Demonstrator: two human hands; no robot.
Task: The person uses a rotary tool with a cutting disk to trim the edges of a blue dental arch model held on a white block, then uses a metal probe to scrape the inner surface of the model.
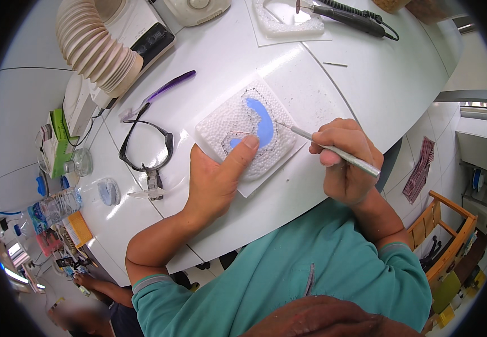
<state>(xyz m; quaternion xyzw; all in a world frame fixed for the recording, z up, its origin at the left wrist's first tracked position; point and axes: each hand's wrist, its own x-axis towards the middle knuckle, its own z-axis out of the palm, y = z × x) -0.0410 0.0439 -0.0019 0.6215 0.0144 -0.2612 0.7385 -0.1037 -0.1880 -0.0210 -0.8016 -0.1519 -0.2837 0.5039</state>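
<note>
A square white block with a bumpy, foam-like surface (212, 123) lies on the table, bearing a curved blue piece (264, 121) and thin dark wires or lines around it. My left hand (215, 177) grips the block's near left edge, thumb on top by the lower end of the blue piece; the other fingers are hidden. Pinched in my right hand (349, 160) is a slim metal hand tool (302, 132), its handle slanting down to the right. The tool's fine tip points at the right side of the blue piece; whether it touches cannot be seen.
Black-framed glasses (168, 147) and a purple-handled brush (171, 82) lie left of the block. Beyond are a ribbed hose (94, 48), another white block (294, 28) and a corded rotary handpiece (350, 18). A water bottle (58, 208) stands left; another person's arm (108, 289) shows lower left.
</note>
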